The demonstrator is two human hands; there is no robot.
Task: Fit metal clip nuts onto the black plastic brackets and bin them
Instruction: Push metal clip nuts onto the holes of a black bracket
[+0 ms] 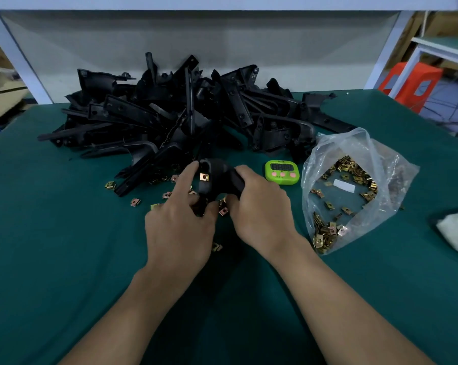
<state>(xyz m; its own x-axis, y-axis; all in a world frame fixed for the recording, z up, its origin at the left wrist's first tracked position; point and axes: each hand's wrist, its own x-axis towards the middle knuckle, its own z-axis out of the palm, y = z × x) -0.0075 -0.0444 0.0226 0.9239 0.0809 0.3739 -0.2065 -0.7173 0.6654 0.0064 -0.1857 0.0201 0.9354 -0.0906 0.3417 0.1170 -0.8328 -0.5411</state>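
Left grip (180, 227): holds bracket (217, 168), forefinger beside clip nut (204, 177)
Right grip (259, 206): curled round bracket
Risk: nut may pop off if pressed askew

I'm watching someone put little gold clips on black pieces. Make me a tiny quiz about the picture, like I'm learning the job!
1. True or false: the green timer lies between the held bracket and the clear plastic bag of clip nuts.
2. Look at the left hand and the right hand. Which grips the held bracket? A) left only B) right only C) both
3. How many clip nuts show fitted on the held bracket?

Key: 1 true; 2 C; 3 one, the fitted clip nut.
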